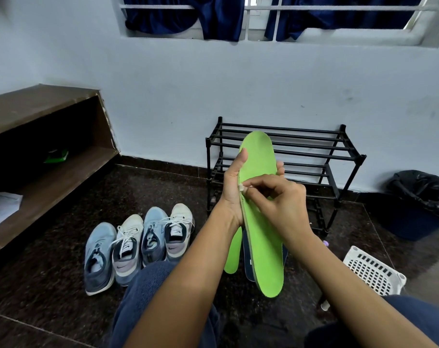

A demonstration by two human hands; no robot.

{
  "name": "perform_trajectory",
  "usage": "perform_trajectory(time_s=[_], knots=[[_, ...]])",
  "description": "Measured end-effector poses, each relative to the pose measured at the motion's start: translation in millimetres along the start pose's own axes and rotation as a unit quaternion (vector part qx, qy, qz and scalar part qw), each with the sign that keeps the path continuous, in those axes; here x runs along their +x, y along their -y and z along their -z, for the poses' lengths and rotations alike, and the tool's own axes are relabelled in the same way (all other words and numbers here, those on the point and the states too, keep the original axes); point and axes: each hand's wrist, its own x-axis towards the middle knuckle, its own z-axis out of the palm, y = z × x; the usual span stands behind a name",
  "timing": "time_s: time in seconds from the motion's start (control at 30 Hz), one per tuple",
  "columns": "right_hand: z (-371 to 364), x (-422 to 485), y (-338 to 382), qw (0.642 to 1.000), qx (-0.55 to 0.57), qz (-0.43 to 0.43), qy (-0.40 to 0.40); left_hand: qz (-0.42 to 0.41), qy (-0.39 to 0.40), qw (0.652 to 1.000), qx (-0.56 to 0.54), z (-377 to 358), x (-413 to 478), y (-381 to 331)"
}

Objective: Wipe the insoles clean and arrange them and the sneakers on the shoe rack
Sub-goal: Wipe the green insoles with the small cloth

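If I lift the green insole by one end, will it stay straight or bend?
Probably it stays nearly straight: the green insole stands unsupported above the left hand gripping its edges. It looks thin, so likely light and somewhat bendable. Across the bars of the shoe rack, it might slip through the gaps.

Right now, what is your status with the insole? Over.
Left grip holds green insole upright. Right grip pinches its edge. Four sneakers on floor, shoe rack behind; no obstacle seen.
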Motion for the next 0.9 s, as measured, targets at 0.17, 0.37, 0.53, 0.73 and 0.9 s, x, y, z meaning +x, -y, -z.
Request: perform_trajectory(time_s=[0.17,0.37,0.53,0.73,0.9], knots=[[-3.5,6.6,-3.6,0.999,-0.012,-0.038,-0.022,0.021,-0.053,0.998,0.036,-1.5,-1.9,4.0],[-11.1,-11.3,-0.2,0.999,0.003,-0.02,0.048,-0.026,0.001,0.999,0.026,13.7,-10.7,-7.8],[-14.4,-21.4,2.7,0.996,0.01,-0.024,0.089,-0.028,0.044,0.998,0.034,21.7,-12.9,-20.1],[-12.1,-12.0,0.5,0.997,0.003,-0.057,0.05,-0.04,0.02,0.998,0.038,8.9,-12.0,-13.3],[-9.6,-6.2,-4.0,0.999,-0.011,-0.051,0.014,-0.054,-0.023,0.994,0.089,3.8,-10.6,-5.4]])
